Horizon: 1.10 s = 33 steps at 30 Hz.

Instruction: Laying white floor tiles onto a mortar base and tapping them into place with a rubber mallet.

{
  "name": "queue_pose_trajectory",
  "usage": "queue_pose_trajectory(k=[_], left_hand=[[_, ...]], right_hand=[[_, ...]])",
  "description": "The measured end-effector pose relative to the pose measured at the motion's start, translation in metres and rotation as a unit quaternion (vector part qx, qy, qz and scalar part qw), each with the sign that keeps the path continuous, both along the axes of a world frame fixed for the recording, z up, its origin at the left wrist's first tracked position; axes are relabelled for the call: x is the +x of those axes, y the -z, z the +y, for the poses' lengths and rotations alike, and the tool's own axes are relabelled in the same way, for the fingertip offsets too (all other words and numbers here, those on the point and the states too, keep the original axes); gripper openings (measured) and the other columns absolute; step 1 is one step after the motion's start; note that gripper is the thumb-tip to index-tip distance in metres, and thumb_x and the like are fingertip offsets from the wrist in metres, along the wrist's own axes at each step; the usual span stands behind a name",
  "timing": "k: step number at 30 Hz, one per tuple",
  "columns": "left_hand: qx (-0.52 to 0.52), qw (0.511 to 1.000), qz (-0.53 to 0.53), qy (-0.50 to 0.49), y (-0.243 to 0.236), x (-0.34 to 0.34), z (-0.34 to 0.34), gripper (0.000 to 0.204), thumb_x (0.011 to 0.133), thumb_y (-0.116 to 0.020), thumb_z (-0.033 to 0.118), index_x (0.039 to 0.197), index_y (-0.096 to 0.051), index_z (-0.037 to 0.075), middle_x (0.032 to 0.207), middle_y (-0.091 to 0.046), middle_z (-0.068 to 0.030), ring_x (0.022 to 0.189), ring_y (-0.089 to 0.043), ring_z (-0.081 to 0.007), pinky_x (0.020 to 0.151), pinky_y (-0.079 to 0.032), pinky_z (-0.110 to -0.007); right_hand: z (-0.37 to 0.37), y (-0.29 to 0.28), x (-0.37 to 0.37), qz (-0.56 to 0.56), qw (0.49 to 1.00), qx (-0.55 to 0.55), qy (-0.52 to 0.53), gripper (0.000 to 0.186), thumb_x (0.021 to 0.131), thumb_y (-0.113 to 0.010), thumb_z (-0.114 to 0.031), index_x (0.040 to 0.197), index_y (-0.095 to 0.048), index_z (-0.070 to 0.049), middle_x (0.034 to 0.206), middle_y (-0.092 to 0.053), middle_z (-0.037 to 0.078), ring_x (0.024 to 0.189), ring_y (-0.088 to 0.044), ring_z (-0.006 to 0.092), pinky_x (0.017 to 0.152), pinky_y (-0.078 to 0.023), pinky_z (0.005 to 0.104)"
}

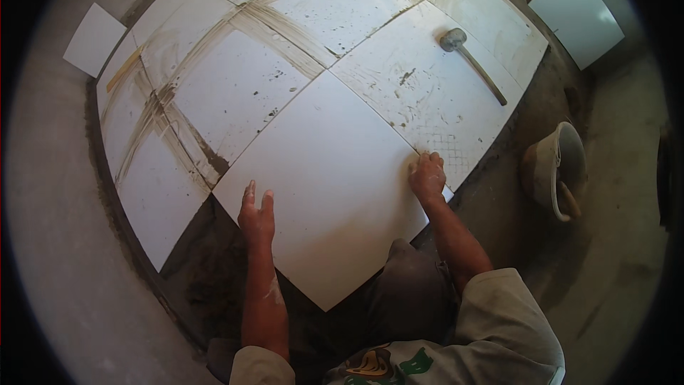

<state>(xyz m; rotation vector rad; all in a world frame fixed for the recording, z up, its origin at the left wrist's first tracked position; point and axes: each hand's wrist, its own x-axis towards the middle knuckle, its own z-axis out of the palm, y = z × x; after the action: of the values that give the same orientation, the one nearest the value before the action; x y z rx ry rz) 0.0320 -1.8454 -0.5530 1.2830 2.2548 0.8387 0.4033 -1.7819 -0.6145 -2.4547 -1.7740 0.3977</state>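
A clean white floor tile point(320, 178) lies directly in front of me, its far corner meeting the joints of the laid tiles. Over its left part is my left hand point(256, 219), fingers stretched up and thumb apart, holding nothing. I cannot tell whether it touches the surface. My right hand point(427, 175) is at the tile's right edge, over the joint with the neighbouring tile point(399, 96). Its fingers are bent and close together, and whatever is under them is hidden. A mallet point(453, 40) with a grey head and wooden handle rests on that neighbouring tile.
Mortar-smeared tiles point(228, 78) spread beyond and left. Right of them, a bucket point(556, 171) with a wooden-handled tool point(570, 199) stands on bare floor. Loose tiles lean on the right wall point(576, 14) and left wall point(95, 39). A yellowish strip point(124, 68) lies far left. Dark mortar bed point(214, 271) shows nearby.
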Motion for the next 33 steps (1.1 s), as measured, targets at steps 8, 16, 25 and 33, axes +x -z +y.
queue_pose_trajectory(k=[8, 16, 25, 33], left_hand=[[-0.351, 0.915, 0.147, 0.134, 0.038, 0.119, 0.025, 0.121, 0.065, -0.081, 0.055, 0.154, -0.006, 0.021, 0.158, 0.002, -0.0230, 0.143, -0.003, -0.0504, 0.104, -0.018, -0.074], [-0.378, 0.901, 0.157, 0.144, 0.038, 0.124, 0.039, 0.128, 0.062, -0.084, 0.053, 0.153, -0.001, 0.019, 0.154, 0.003, -0.0331, 0.138, -0.005, -0.0597, 0.101, -0.034, -0.068], [-0.366, 0.904, 0.179, 0.128, 0.048, 0.115, 0.035, 0.130, 0.062, -0.084, 0.054, 0.153, 0.002, 0.018, 0.153, 0.003, -0.0346, 0.137, -0.006, -0.0598, 0.100, -0.037, -0.065], [-0.381, 0.903, 0.141, 0.144, 0.032, 0.129, 0.045, 0.131, 0.061, -0.085, 0.053, 0.153, 0.000, 0.015, 0.153, 0.005, -0.0344, 0.137, -0.004, -0.0610, 0.100, -0.035, -0.069]], right_hand=[[-0.007, 0.006, 0.010, 0.023, 0.997, 0.051, -0.043, 0.036, 0.081, -0.070, -0.025, 0.106, -0.060, -0.001, 0.105, -0.057, 0.017, 0.103, -0.055, 0.0347, 0.087, -0.047, 0.0430], [0.001, 0.017, 0.057, 0.230, 0.957, 0.173, -0.042, 0.020, 0.086, -0.064, -0.020, 0.097, -0.065, -0.003, 0.095, -0.061, 0.018, 0.093, -0.059, 0.0360, 0.084, -0.048, 0.0437], [0.126, 0.002, 0.204, -0.091, 0.979, 0.149, 0.101, 0.056, 0.086, -0.058, -0.024, 0.137, -0.047, -0.004, 0.142, -0.043, 0.021, 0.131, -0.041, 0.0355, 0.109, -0.035, 0.0422], [0.190, 0.012, 0.236, -0.102, 0.985, -0.027, 0.140, 0.067, 0.090, -0.059, -0.037, 0.146, -0.032, -0.012, 0.145, -0.040, 0.016, 0.135, -0.038, 0.0360, 0.107, -0.036, 0.0496]])
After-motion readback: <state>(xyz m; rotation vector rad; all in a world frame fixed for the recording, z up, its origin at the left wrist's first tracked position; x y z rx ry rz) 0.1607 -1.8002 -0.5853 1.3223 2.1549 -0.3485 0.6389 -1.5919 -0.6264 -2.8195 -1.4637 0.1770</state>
